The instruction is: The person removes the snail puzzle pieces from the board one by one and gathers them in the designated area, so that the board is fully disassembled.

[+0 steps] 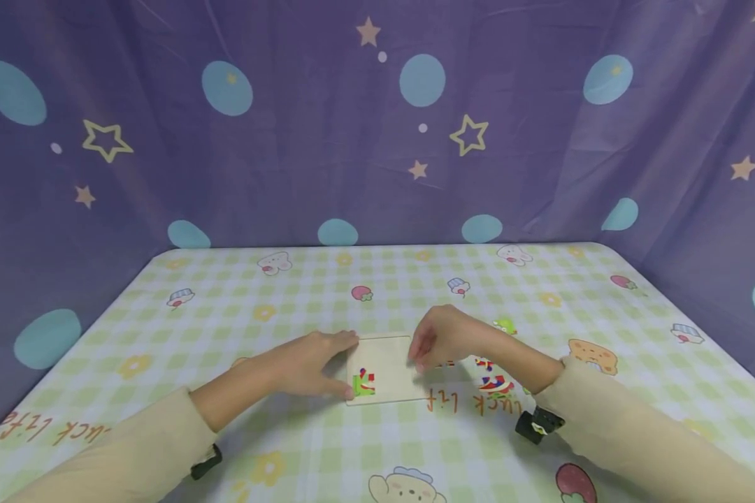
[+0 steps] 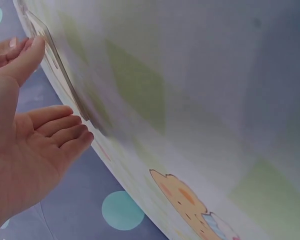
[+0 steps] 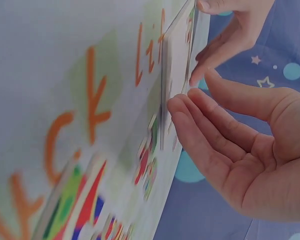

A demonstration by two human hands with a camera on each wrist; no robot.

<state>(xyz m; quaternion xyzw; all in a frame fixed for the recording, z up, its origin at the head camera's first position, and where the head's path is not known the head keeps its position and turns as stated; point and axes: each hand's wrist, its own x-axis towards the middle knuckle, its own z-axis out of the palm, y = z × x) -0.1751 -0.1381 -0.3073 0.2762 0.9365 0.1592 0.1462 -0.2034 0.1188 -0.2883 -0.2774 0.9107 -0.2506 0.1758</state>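
Note:
A pale wooden puzzle board (image 1: 390,360) lies flat on the table between the two hands. In its near left corner sits a green, red and white puzzle piece (image 1: 365,382). My left hand (image 1: 308,363) spreads thumb and fingers along the board's left side, with the thumb tip right at the near corner. Over the right edge hovers my right hand (image 1: 443,337), its fingers loosely bent. The right wrist view shows nothing between the thumb and fingers of that right hand (image 3: 235,145). Seen edge-on in the left wrist view, the board (image 2: 65,70) overlaps the left fingertips.
Several colourful puzzle pieces (image 1: 495,385) lie right of the board, partly hidden under the right forearm. A green piece (image 1: 505,325) shows farther back. Green-and-white checked cloth (image 1: 314,447) covers the table, and a purple curtain (image 1: 327,140) hangs behind it.

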